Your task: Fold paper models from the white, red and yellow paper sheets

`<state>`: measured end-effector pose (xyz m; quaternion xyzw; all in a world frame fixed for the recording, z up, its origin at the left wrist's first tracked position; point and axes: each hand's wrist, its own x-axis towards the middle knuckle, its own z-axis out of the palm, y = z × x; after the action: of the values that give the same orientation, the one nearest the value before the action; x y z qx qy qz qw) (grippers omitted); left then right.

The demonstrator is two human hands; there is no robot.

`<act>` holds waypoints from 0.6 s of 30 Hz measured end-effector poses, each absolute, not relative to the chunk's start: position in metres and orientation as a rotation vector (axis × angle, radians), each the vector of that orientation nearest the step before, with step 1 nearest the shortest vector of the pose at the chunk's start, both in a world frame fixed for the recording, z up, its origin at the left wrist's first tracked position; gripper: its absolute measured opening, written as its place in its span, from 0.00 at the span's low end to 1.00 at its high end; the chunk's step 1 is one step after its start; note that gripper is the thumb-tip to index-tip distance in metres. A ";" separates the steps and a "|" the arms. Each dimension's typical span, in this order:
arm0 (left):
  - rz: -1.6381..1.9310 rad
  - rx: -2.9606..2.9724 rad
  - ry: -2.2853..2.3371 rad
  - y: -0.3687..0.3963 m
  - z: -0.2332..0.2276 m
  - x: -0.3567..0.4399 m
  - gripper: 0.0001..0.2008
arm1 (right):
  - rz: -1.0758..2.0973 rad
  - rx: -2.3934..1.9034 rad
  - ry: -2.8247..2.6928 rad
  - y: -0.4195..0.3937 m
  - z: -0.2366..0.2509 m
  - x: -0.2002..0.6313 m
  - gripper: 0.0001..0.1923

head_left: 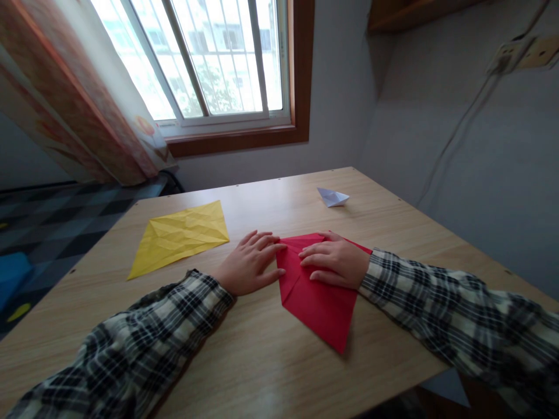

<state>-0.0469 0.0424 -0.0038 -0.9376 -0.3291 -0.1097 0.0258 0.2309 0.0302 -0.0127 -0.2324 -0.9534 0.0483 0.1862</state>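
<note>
Currently your left hand point(251, 266) has its fingers loosely spread, thumb and forefinger apart at the left edge of the red paper point(325, 314), while your right hand point(336, 260) lies flat across its upper part, fingers slightly fanned and gripping nothing. That folded sheet rests before you on the table point(257, 361), one corner pointing your way. Should your right palm slide while pressing, it could drag the paper askew, and uneven pressure from your left fingertips might leave a crooked crease. Your right sleeve point(414, 291) lies close by, and its cuff could catch the far right corner. Farther out, a creased yellow sheet point(186, 233) lies beyond your left hand and a small white paper boat point(332, 198) stands past your right, both apart from the red paper and out of your way. At the lower right, a pale piece point(445, 388) shows by the table's edge, too dim to identify.
</note>
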 end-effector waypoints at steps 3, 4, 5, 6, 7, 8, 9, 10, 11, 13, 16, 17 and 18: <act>-0.336 -2.890 -1.015 0.043 -0.004 -0.047 0.26 | 0.080 -0.639 -2.635 0.030 -0.013 0.231 0.16; -0.341 -2.885 -1.014 0.042 -0.004 -0.047 0.26 | 0.053 -0.635 -2.619 0.029 -0.012 0.232 0.15; -0.345 -2.879 -1.013 0.042 -0.004 -0.047 0.26 | 0.023 -0.631 -2.599 0.029 -0.012 0.232 0.15; -0.350 -2.870 -1.012 0.042 -0.004 -0.047 0.26 | -0.013 -0.628 -2.573 0.029 -0.011 0.232 0.15; -0.355 -2.857 -1.010 0.042 -0.003 -0.046 0.26 | -0.052 -0.627 -2.536 0.029 -0.010 0.232 0.14; -0.357 -2.842 -1.008 0.041 -0.003 -0.046 0.26 | -0.091 -0.628 -2.490 0.029 -0.010 0.232 0.13; -0.358 -2.826 -1.007 0.041 -0.003 -0.046 0.26 | -0.126 -0.632 -2.441 0.029 -0.009 0.231 0.12; -0.358 -2.809 -1.007 0.040 -0.002 -0.045 0.26 | -0.156 -0.640 -2.396 0.029 -0.009 0.231 0.11; -0.362 -2.791 -1.011 0.039 -0.002 -0.045 0.26 | -0.178 -0.653 -2.359 0.029 -0.008 0.231 0.11; -0.377 -2.753 -1.029 0.038 -0.002 -0.044 0.24 | -0.208 -0.699 -2.307 0.029 -0.008 0.230 0.10; -0.402 -2.697 -1.091 0.037 -0.002 -0.044 0.21 | -0.229 -0.759 -2.273 0.029 -0.009 0.229 0.10; -0.403 -2.681 -1.112 0.037 -0.003 -0.044 0.20 | -0.229 -0.770 -2.272 0.029 -0.009 0.229 0.10; -0.402 -2.665 -1.130 0.037 -0.003 -0.044 0.20 | -0.227 -0.777 -2.276 0.029 -0.010 0.229 0.10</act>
<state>-0.0435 0.0370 -0.0033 -0.9065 -0.3842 -0.1367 0.1093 0.2293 0.0292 -0.0099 -0.3008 -0.8808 -0.0878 0.3550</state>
